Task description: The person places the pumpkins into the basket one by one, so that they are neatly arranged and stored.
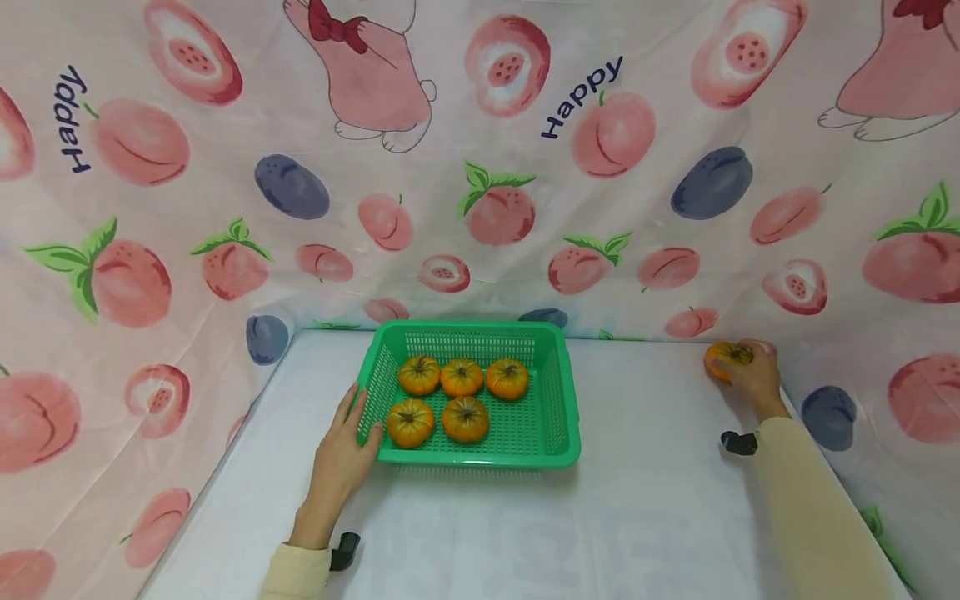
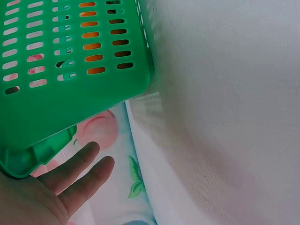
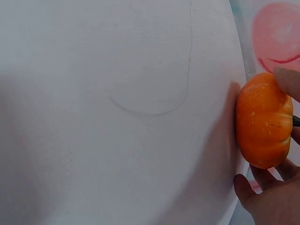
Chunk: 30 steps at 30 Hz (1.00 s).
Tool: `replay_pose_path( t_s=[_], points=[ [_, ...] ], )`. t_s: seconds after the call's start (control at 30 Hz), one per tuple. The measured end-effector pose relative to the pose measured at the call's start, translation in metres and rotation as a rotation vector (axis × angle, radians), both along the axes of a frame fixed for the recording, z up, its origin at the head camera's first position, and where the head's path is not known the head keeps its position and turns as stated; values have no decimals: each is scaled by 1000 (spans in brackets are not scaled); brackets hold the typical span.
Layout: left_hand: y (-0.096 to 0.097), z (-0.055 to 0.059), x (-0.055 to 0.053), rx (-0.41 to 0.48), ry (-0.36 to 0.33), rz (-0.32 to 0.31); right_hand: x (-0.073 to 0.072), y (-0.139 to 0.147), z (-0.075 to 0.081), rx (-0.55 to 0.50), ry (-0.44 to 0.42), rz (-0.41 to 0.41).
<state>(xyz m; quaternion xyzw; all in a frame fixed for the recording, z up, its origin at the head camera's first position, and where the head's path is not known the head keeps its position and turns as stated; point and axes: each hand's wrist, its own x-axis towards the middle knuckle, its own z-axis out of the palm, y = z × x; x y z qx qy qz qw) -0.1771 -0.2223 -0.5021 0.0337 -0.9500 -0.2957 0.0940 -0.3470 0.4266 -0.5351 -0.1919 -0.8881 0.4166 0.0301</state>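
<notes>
A green plastic basket (image 1: 480, 460) stands on the white table with several small orange pumpkins (image 1: 465, 419) inside, toward its left and middle. My left hand (image 1: 343, 462) lies along the basket's left side, thumb by the front left corner and the other fingers stretched along the rim. In the left wrist view, two straight fingers (image 2: 89, 180) reach past the slotted wall. Far off at the table's back right, my right hand (image 1: 759, 379) grips another small pumpkin (image 1: 722, 360). The right wrist view shows this pumpkin (image 3: 263, 122) between thumb and fingers, its dark stem partly hidden.
A fruit-printed cloth (image 1: 480, 225) hangs behind the table and along both sides. White table surface (image 1: 645, 467) stretches between the basket and my right hand. Black wrist mounts (image 1: 738, 442) stick out beside both sleeves.
</notes>
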Motion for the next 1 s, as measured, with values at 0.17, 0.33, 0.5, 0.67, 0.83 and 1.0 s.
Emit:
replay_pose_path(
  t_s=[0.17, 0.33, 0.5, 0.67, 0.83, 1.0],
  points=[
    [1, -1, 0, 1, 8, -5, 3, 2, -1, 20, -18, -11],
    [1, -2, 0, 2, 2, -8, 6, 1, 4, 30, -4, -10],
    [-1, -3, -1, -3, -3, -5, 8, -3, 12, 19, 22, 13],
    [-1, -2, 0, -4, -4, -8, 13, -6, 24, 71, 82, 62],
    [-1, -1, -1, 1, -9, -12, 21, -11, 39, 105, 131, 93],
    [-1, -2, -1, 9, -13, -14, 28, -15, 50, 118, 143, 105]
  ],
)
